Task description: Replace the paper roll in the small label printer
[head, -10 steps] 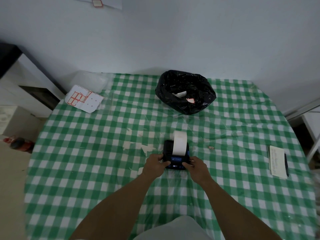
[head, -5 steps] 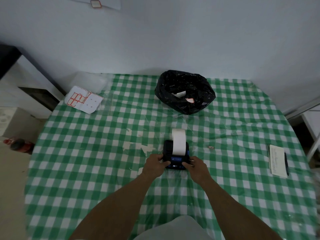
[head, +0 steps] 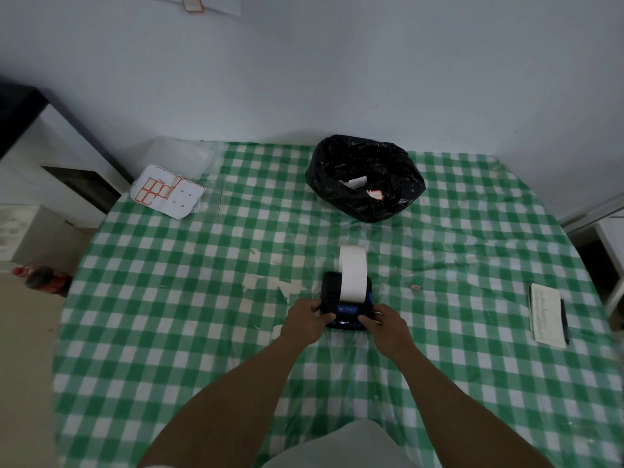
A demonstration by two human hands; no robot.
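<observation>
Your label printer [head: 345, 300] sits on the checked tablecloth [head: 169, 332] near the middle of the table, just ahead of you at 12 o'clock; your left hand [head: 305, 320] clasps its 9 o'clock side, thumb laid over the near left corner, and your right hand [head: 388, 324] clasps its 3 o'clock side, thumb by the lit blue panel on the near edge; both hands are closed on the printer body, which lies between them, its far half clear of your fingers. A white paper strip [head: 353, 275] rises out of the top and arches away toward 12 o'clock, its far end curling over; no hand touches it. Against the frames a second and half a second ago, the strip stands longer and its curl reaches farther from the printer, while your hands hold the same places on the body. A black rubbish bag [head: 364, 179] sits at 12 o'clock, well apart; a sheet of red-bordered labels [head: 167, 190] lies at 10 o'clock; a notepad [head: 547, 314] with a pen [head: 564, 320] along its right edge lies at 3 o'clock.
</observation>
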